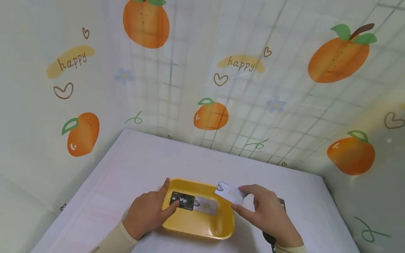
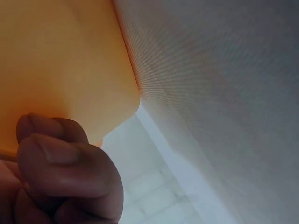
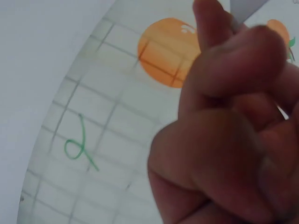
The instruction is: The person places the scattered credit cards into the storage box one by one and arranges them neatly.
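Note:
A shallow yellow tray (image 1: 190, 224) sits on the white table. My left hand (image 1: 146, 213) grips its left side, thumb reaching inside over a black "Vip" card (image 1: 188, 204) and index finger along the rim. The left wrist view has curled fingers (image 2: 70, 172) beside the tray's outer wall (image 2: 65, 56). Next to the black card lies a silvery card (image 1: 206, 206). Above the tray's right side, my right hand (image 1: 269, 212) pinches a white card (image 1: 228, 192), tilted, between thumb and fingers. Only a corner of that card (image 3: 245, 8) shows in the right wrist view.
A dark object (image 1: 268, 238) lies under my right hand, mostly hidden by it; its kind cannot be told. Patterned cloth walls (image 1: 190, 80) with oranges rise behind and beside the white tabletop (image 1: 139, 158).

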A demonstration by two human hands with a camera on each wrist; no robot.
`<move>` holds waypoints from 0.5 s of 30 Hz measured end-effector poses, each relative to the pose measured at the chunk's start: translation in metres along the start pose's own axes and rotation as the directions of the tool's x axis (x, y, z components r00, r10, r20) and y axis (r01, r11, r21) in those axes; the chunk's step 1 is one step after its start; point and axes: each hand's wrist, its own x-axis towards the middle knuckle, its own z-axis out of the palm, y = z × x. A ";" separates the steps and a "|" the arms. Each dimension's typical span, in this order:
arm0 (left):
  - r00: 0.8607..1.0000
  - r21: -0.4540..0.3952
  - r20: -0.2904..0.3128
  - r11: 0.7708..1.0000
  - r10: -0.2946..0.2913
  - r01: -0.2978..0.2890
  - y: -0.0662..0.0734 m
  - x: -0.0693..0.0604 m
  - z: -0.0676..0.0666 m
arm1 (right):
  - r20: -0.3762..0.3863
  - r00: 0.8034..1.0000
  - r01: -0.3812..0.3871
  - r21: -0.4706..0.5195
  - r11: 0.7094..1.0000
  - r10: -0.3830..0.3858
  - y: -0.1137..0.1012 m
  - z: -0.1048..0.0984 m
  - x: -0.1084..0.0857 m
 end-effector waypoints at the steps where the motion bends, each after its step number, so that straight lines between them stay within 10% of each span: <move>1: 1.000 -0.002 0.004 1.000 0.001 -0.001 0.000 0.000 0.000 | -0.003 1.000 0.012 0.009 1.000 -0.012 -0.003 0.001 0.002; 15: 0.999 -0.067 0.046 0.997 -0.024 0.027 0.002 0.001 -0.002 | 0.046 0.999 0.006 -0.011 1.000 -0.006 -0.049 0.024 0.018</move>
